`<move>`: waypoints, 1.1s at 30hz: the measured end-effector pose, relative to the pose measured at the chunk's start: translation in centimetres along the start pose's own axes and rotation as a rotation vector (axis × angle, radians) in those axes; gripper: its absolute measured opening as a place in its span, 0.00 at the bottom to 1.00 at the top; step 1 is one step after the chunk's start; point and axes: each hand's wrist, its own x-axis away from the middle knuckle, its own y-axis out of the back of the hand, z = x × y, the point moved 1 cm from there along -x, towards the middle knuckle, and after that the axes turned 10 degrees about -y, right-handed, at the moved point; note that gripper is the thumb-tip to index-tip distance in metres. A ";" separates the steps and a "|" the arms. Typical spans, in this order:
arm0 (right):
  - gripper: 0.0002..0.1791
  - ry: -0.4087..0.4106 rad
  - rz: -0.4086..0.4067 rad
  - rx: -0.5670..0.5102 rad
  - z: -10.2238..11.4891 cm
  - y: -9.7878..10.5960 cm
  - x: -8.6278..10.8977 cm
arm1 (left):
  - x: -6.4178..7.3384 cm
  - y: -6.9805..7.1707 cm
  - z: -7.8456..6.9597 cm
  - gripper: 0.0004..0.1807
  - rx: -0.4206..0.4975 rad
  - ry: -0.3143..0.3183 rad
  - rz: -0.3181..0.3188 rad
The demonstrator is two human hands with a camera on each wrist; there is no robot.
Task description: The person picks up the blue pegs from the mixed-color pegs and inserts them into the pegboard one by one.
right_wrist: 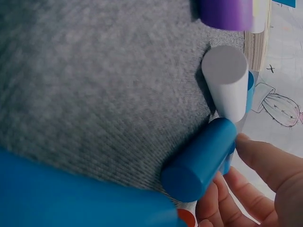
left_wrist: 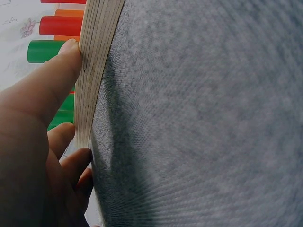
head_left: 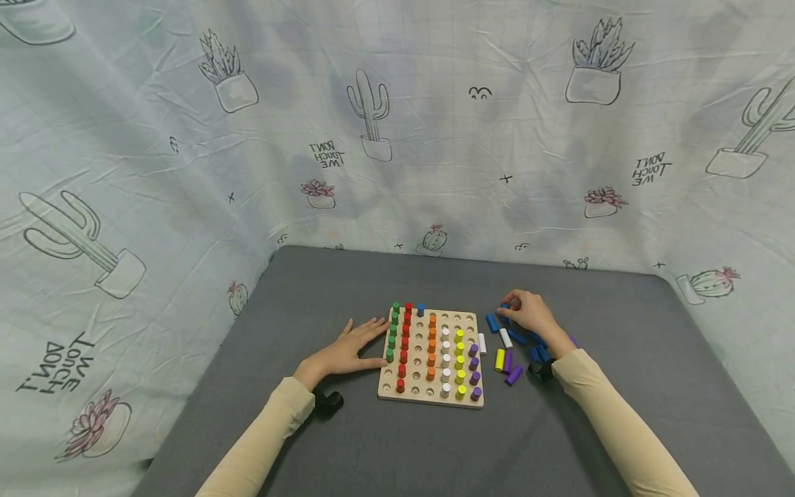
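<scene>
A wooden pegboard [head_left: 435, 400] carries columns of green, red, orange, white, yellow and purple pegs, with one blue peg [head_left: 421, 310] in its top row. My left hand [head_left: 344, 351] rests along the board's left edge, thumb and fingers spread. In the left wrist view its thumb [left_wrist: 71, 54] touches the edge beside a green peg [left_wrist: 45, 51]. Right of the board, my right hand [head_left: 531, 314] pinches a blue peg [head_left: 505, 316] between thumb and fingers. The right wrist view shows this peg mostly hidden behind another blue peg [right_wrist: 201, 158] and the fingers.
Loose pegs lie right of the board: a white peg [head_left: 506, 338], a yellow peg [head_left: 499, 359], a purple peg [head_left: 513, 375] and several blue ones around the right wrist. Another white peg [head_left: 482, 344] lies against the board's right edge. A printed curtain [head_left: 435, 172] hangs behind the grey table [head_left: 348, 442].
</scene>
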 end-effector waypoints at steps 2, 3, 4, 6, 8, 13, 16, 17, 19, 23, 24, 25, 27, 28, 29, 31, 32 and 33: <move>0.17 -0.006 0.004 0.002 0.0 0.0 0.0 | 0.0 0.0 0.0 0.44 0.003 -0.004 -0.001; 0.16 -0.009 0.006 0.003 0.0 0.0 0.0 | 0.0 0.0 0.0 0.44 0.004 -0.007 -0.001; 0.16 -0.008 0.008 0.006 0.0 0.0 0.0 | 0.1 0.0 -0.1 0.44 0.007 -0.006 0.000; 0.16 -0.008 0.011 0.009 0.1 0.1 0.1 | 0.1 0.0 -0.1 0.44 0.009 -0.004 0.001; 0.15 -0.009 0.013 0.010 0.1 0.2 0.1 | 0.1 0.1 -0.1 0.44 0.011 0.004 0.002; 0.15 -0.010 0.013 0.007 0.1 0.2 0.1 | 0.0 0.0 -0.1 0.44 0.013 0.018 -0.001; 0.14 -0.016 0.016 -0.010 0.0 0.1 0.0 | 0.0 -0.1 0.0 0.45 0.017 0.018 -0.003; 0.14 -0.019 0.016 -0.015 -0.1 0.1 0.0 | 0.0 -0.1 0.0 0.45 0.016 0.017 -0.004; 0.14 -0.024 0.015 -0.024 -0.2 0.1 -0.1 | 0.0 -0.1 0.0 0.45 0.013 0.019 -0.003; 0.14 -0.027 0.010 -0.043 -0.2 0.4 -0.3 | 0.1 -0.1 0.0 0.45 0.010 0.014 -0.004; 0.14 -0.027 0.011 -0.056 -0.3 0.4 -0.3 | 0.0 -0.1 0.0 0.45 0.009 0.013 -0.004; 0.14 -0.027 0.013 -0.067 -0.2 0.5 -0.3 | 0.0 -0.1 0.0 0.45 0.009 0.011 -0.004; 0.14 -0.022 0.014 -0.087 -0.1 0.6 -0.3 | 0.0 -0.1 0.0 0.45 0.004 0.003 -0.003; 0.14 -0.019 0.012 -0.093 -0.1 0.6 -0.3 | 0.0 -0.1 0.1 0.44 0.002 -0.002 -0.003; 0.14 -0.016 0.010 -0.100 0.0 0.6 -0.3 | 0.0 -0.1 0.1 0.44 -0.001 -0.008 -0.003; 0.14 -0.010 0.002 -0.105 0.1 0.7 -0.4 | 0.0 -0.1 0.1 0.44 -0.004 -0.011 -0.001; 0.14 -0.006 -0.003 -0.106 0.1 0.7 -0.5 | -0.1 -0.1 0.1 0.44 -0.005 -0.014 -0.001; 0.14 -0.004 -0.006 -0.110 0.1 0.7 -0.5 | -0.1 0.0 0.1 0.44 -0.004 -0.015 -0.001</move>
